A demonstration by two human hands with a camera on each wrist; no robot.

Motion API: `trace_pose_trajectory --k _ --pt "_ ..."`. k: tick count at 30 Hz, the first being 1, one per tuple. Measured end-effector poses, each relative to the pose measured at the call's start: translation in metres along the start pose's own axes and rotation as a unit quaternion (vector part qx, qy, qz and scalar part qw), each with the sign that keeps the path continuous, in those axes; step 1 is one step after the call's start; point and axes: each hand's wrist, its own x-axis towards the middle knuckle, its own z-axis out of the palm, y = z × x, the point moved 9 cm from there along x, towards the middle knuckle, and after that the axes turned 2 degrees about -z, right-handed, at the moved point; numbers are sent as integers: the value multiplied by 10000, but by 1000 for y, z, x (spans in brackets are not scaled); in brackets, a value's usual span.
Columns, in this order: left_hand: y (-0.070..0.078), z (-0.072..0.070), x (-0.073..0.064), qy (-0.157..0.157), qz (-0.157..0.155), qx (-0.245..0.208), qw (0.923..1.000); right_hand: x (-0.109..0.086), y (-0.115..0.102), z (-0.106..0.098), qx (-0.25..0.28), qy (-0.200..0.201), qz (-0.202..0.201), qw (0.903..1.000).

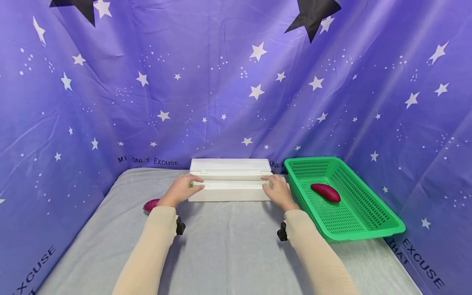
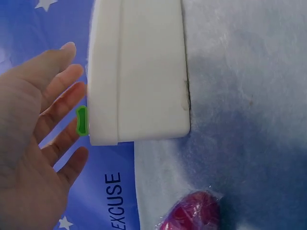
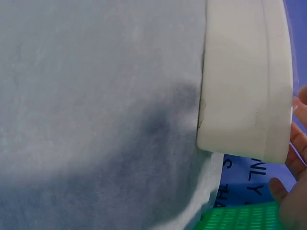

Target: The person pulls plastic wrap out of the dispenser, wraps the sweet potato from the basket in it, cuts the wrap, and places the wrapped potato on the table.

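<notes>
A long white box, resembling a cling film dispenser (image 1: 228, 195), stands at the back of the cloth-covered table with its lid (image 1: 230, 164) raised. My left hand (image 1: 183, 188) is over the box's left end, thumb and fingers apart. In the left wrist view its fingertips are right beside a small green slider (image 2: 82, 120) on the box's edge. At the box's right end is my right hand (image 1: 279, 190), fingers loosely bent with the tips at the top edge. A purple-red sweet potato (image 2: 194, 211) in clear film lies left of the box, partly behind my left wrist.
A green plastic basket (image 1: 368, 235) stands to the right, close to my right forearm, with another purple-red sweet potato (image 1: 326, 192) inside. Purple curtain (image 1: 221, 82) with white stars hangs behind and along both sides. Grey cloth (image 1: 228, 246) covers the table.
</notes>
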Motion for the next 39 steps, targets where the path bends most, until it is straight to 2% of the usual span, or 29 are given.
trace_pose_trajectory --k 6,11,16,21,28,34,39 --pt "0 4 6 -247 -112 416 9988 -1 1 1 -123 -37 -90 9999" --pt "-3 4 9 -336 -233 395 9984 0 2 0 -82 34 -57 9999" --pt "-2 2 10 -282 -174 365 9988 2 1 -4 -69 230 -141 9996" --pt "0 2 12 -236 -256 552 9979 2 0 -6 -22 363 -159 9992" --pt "1 7 14 -110 -163 845 9962 2 -2 -7 -24 392 -183 9991" --pt "1 9 13 -162 -172 817 9964 2 -1 -7 33 370 -201 9991" --pt "-1 8 14 -269 -279 509 9980 2 -1 -11 307 441 -169 9984"
